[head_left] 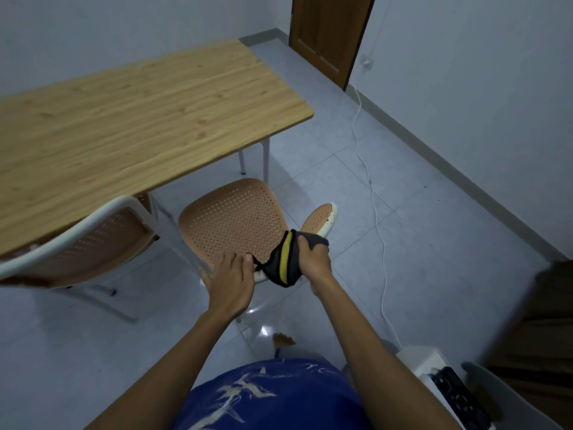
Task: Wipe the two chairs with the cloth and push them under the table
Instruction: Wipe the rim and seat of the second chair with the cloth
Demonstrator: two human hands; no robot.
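On my feed the right grip [313, 259] is clenched around the cloth [286, 259], a dark grey rag with a yellow stripe, bunched in the fist just over the right rear corner of the near chair [232, 221]. The left grip [229, 280] is released, its fingers fairly straight and laid on the near edge of that chair's perforated orange seat, with the fingertips meeting a thin corner of the cloth that stretches across from the other hand. I see this chair standing out on the tiled floor [434, 243], beside the corner of the tabletop [155, 103] and not beneath it; its white-rimmed orange backrest [319, 217] shows just beyond the cloth. The second chair [77, 240] stands to the left, its white-framed back towards me and its seat partly hidden under the edge of the wooden tabletop. The white table legs [266, 159] come down just behind the near chair. A white cable [372, 197] trails across the floor along the right-hand wall from a socket [367, 62] beside a brown door [325, 35]. At the lower right sits a white box [424, 361] with something black lying on it, too blurred for me to tell what. The person's blue printed shirt [273, 395] fills the bottom of the view.
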